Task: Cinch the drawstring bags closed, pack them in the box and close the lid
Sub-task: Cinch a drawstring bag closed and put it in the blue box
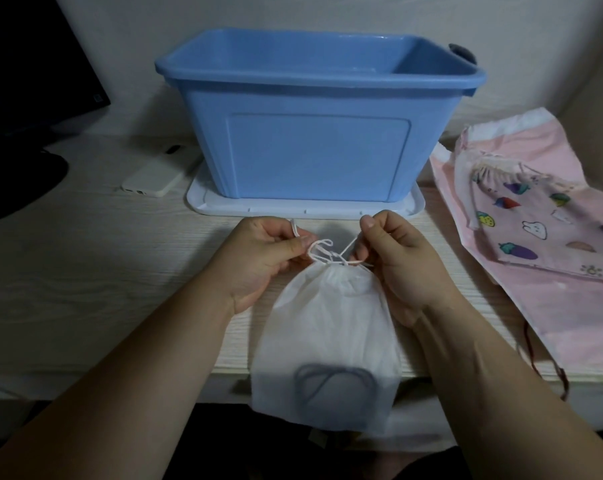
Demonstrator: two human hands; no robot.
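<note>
While hands (258, 261) (405, 268) pinch drawstring (322, 252): three bags (328, 341) (553, 306) (542, 230), one box (314, 157)

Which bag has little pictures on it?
The small bag lying on the pink bag. Colourful fruit and a bunny are printed on it; the pink bag and the white bag look plain.

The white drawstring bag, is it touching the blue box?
Apart. The head view shows the white drawstring bag's cinched top short of the blue box, with bare table and the white lid's rim between them.
</note>
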